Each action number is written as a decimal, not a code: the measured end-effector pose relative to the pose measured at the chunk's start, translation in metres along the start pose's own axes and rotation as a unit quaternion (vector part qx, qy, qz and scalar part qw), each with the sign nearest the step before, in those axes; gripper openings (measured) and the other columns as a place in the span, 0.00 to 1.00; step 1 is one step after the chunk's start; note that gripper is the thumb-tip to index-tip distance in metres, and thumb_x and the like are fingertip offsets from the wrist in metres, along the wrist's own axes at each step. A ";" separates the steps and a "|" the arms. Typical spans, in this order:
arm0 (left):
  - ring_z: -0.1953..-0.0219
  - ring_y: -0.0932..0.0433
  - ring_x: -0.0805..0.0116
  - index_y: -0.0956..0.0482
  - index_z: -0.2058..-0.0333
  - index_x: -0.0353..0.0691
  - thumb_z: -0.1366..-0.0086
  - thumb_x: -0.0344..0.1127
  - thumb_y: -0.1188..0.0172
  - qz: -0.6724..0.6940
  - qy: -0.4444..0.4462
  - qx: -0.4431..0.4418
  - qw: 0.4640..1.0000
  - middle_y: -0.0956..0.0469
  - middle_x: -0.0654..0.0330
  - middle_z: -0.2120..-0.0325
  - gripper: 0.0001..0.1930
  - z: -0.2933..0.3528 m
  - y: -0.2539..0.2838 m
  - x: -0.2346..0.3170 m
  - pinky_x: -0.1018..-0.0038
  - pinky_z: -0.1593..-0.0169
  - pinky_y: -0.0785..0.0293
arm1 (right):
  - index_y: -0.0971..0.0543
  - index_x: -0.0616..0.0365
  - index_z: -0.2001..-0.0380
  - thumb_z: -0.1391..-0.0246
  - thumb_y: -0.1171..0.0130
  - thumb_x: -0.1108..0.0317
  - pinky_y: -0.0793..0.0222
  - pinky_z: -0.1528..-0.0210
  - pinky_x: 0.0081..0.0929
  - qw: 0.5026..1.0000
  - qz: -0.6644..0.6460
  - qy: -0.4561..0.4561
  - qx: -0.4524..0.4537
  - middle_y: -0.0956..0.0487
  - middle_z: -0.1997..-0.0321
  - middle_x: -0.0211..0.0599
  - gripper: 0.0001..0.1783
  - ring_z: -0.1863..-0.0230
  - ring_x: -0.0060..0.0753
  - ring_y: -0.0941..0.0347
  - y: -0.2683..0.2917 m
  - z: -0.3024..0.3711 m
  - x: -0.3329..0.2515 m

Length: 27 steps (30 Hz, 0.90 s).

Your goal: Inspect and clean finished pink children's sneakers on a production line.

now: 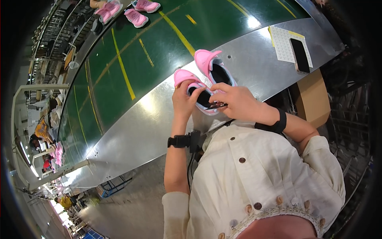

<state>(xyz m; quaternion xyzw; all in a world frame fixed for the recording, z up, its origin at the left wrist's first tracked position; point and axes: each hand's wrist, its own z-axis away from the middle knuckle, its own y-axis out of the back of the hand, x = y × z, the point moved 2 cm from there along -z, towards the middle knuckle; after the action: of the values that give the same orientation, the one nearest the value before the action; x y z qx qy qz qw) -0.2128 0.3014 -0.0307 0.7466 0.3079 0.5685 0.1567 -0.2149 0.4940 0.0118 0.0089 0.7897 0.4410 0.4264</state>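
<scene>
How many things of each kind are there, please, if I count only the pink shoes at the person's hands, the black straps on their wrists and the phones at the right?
Low pink shoes with dark insides: 2
Black band-shaped wrist straps: 2
Flat rectangular phone with black screen: 1
Total: 5

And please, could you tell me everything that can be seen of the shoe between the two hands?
The shoe is mostly pink, with a pale bluish collar around a dark, upward-facing opening. A broad pink flap stands at its far end. It looks soft, like fabric. It is at the metal surface, close beside another shoe. The left hand grips its left side, thumb at the rim; the right hand is at its near right side, partly covering it.
</scene>
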 end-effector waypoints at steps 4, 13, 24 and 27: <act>0.74 0.26 0.75 0.20 0.70 0.36 0.47 0.35 0.35 0.041 0.028 -0.007 0.999 0.21 0.61 0.77 0.09 -0.015 -0.007 -0.003 0.80 0.67 0.32 | 0.24 0.50 0.65 0.62 0.38 0.72 0.30 0.69 0.32 0.997 -0.043 0.048 -0.045 0.24 0.63 0.30 0.16 0.69 0.37 0.25 -0.018 0.004 0.013; 0.78 0.36 0.84 0.21 0.74 0.37 0.43 0.44 0.37 0.250 0.258 0.086 0.929 0.28 0.71 0.81 0.14 -0.039 0.004 -0.028 0.84 0.74 0.42 | 0.23 0.55 0.67 0.57 0.38 0.70 0.31 0.69 0.30 0.988 -0.149 0.041 -0.025 0.24 0.70 0.33 0.10 0.71 0.37 0.26 -0.001 -0.018 -0.014; 0.74 0.27 0.78 0.22 0.72 0.37 0.40 0.39 0.41 0.398 0.239 0.044 0.885 0.24 0.64 0.76 0.10 -0.040 0.027 0.011 0.82 0.71 0.34 | 0.23 0.59 0.61 0.49 0.40 0.68 0.33 0.61 0.20 0.925 -0.378 0.022 -0.036 0.23 0.64 0.29 0.12 0.62 0.20 0.28 0.038 -0.016 -0.040; 0.72 0.26 0.77 0.22 0.71 0.37 0.41 0.39 0.41 0.408 0.258 0.016 0.876 0.24 0.65 0.75 0.10 -0.043 0.032 0.022 0.80 0.70 0.32 | 0.24 0.61 0.62 0.45 0.43 0.66 0.33 0.61 0.17 0.894 -0.445 -0.057 -0.012 0.22 0.64 0.30 0.10 0.63 0.17 0.29 0.036 -0.017 -0.020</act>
<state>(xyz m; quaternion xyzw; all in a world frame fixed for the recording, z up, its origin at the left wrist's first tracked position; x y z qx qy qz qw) -0.2407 0.2864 0.0178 0.6352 0.0150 0.7494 -0.1862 -0.2268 0.4962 0.0545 -0.3232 0.6800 0.2128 0.6228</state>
